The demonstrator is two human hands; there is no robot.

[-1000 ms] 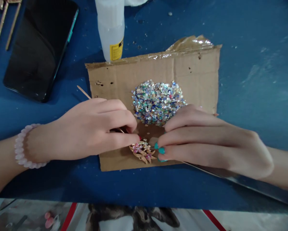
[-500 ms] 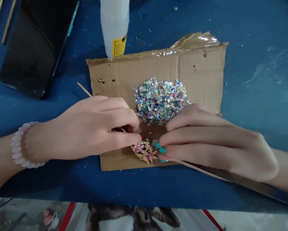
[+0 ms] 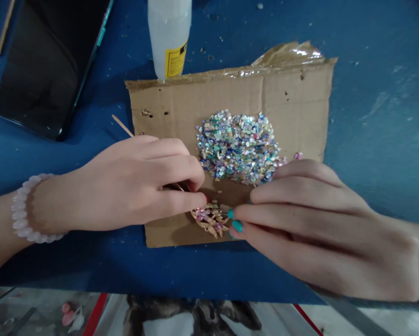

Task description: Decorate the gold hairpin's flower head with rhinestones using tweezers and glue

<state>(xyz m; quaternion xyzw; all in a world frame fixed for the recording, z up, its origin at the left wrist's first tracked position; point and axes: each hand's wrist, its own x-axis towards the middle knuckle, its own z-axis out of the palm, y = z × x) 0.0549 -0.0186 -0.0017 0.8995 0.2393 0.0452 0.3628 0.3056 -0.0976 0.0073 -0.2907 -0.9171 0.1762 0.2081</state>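
Note:
Fingers bent, my left hand [image 3: 136,182] pinches the upper left edge of a gold ornament [image 3: 212,221] with pink flowers; the thumb is hidden. A thin wooden stick [image 3: 122,125] runs beneath this hand, and its other end shows between the fingers. My right hand [image 3: 310,224] is closed around slim metal tweezers [image 3: 356,317], mostly covered by the hand. Its teal-nailed fingertips are at the ornament's right edge. Whether the tweezer tips hold anything cannot be made out. Just beyond both hands lies a pile of small shiny multicoloured chips [image 3: 237,147].
Brown cardboard [image 3: 174,100] lies under the work on a blue table [image 3: 380,154]. At its far edge stands a translucent bottle [image 3: 171,37] with a yellow label. A black phone [image 3: 52,65] lies far left. Small pink pieces [image 3: 298,155] sit right of the chips.
My right hand has swung its back and wrist toward the near right, uncovering pink pieces beside the chip pile. My left hand keeps its place on the ornament. The view has shifted slightly.

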